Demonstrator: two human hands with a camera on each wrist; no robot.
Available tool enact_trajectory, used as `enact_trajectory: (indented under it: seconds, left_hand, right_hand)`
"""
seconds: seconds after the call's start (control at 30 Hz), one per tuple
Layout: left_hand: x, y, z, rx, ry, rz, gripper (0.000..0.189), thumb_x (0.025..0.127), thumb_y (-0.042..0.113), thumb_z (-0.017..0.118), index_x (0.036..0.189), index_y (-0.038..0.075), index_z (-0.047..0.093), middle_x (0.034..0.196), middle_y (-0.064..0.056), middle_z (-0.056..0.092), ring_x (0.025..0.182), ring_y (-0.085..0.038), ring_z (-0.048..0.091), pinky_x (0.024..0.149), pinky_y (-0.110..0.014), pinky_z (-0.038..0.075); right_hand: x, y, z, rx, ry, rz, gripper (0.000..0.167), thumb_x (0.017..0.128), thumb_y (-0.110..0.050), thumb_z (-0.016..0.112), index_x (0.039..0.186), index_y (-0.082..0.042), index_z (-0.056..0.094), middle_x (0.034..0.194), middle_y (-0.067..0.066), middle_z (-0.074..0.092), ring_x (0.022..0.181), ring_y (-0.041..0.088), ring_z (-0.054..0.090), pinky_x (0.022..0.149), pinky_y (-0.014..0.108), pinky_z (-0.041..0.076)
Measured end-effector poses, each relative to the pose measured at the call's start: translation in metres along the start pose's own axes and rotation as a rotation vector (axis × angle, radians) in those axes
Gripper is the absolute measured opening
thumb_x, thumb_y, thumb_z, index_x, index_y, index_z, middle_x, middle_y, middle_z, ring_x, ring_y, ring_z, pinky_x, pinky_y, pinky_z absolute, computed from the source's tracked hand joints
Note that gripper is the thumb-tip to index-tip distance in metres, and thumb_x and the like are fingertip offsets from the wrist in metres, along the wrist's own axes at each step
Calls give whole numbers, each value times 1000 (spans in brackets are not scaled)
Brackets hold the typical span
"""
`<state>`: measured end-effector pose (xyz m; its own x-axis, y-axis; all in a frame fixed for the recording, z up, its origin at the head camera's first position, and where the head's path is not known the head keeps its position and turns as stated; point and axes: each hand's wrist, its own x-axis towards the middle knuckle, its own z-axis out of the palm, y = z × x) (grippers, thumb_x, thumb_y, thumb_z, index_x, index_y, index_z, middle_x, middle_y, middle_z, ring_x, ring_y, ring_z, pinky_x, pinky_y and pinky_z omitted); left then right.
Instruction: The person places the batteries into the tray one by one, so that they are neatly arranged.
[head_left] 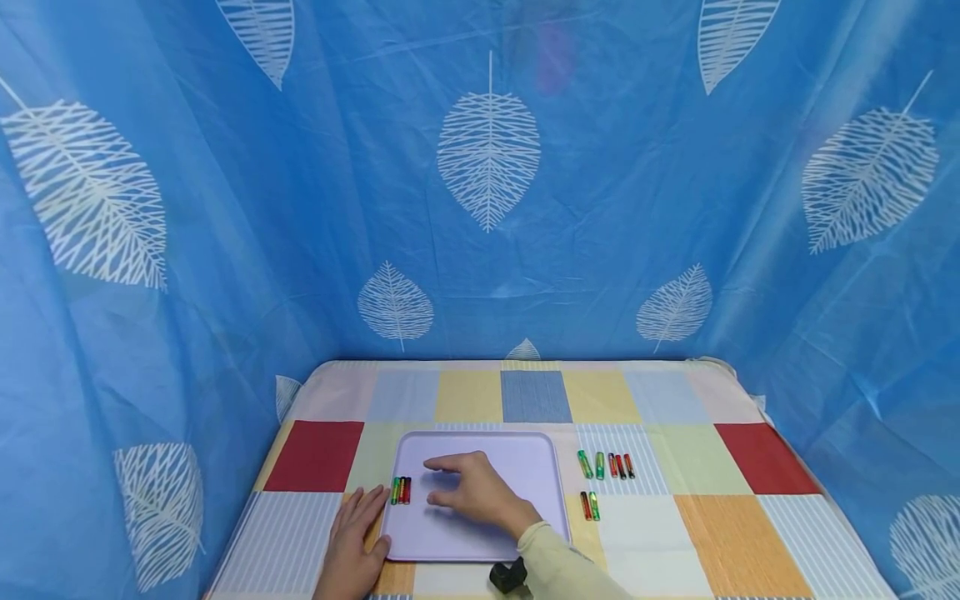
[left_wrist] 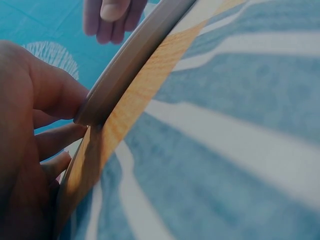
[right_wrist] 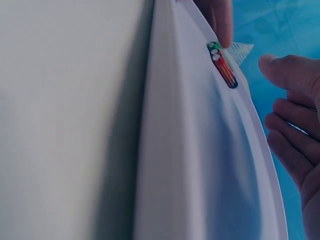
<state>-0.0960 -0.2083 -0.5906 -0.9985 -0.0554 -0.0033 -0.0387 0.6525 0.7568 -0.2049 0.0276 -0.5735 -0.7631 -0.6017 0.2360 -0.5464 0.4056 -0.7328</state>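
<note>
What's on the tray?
On the tray: green and red batteries, side by side near its left edge. In the head view, the tray floor behind the right hand and sleeve is covered.

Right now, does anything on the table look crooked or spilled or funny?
Just a little thing: right of the tray, the leftmost green battery in the far row lies slanted, while the green one beside it looks nearly straight. I see nothing spilled or broken.
</note>
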Motion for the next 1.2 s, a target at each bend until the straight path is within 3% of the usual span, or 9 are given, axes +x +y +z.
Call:
enact_trajectory:
  seconds: [0.43,0.73,0.9,1.2]
  left_hand:
    - [-1,-3,5,-9,39,49,67,85,-4,72,152,1,62,161,-24,56,160,-52,28,132,-72,13]
    - [-1,-4,3,8,30,40,69,85,-2,73,153,2,62,162,-23,56,161,-51,28,132,-73,13]
    - [-1,-4,2,30,48,77,68,84,-3,73,151,1,63,160,-24,58,158,-53,31,130,-75,15]
    - [0,-4,3,23,48,70,68,83,-3,72,151,1,63,159,-25,58,158,-54,32,131,-74,14]
  right_hand:
    - [-23,11,-27,94,33,73,47,90,-20,90,134,-8,79,134,1,79,124,18,75,110,32,61]
    - [-43,22,-48,79,47,89,48,90,-22,90,134,-7,78,134,2,79,124,20,75,111,33,61]
    - [-53,28,-58,94,59,109,49,90,-22,90,134,-5,78,135,3,79,125,24,76,111,35,61]
    - [-73,38,-76,86,35,144,54,90,-29,90,136,-5,76,137,4,78,128,27,74,113,37,60]
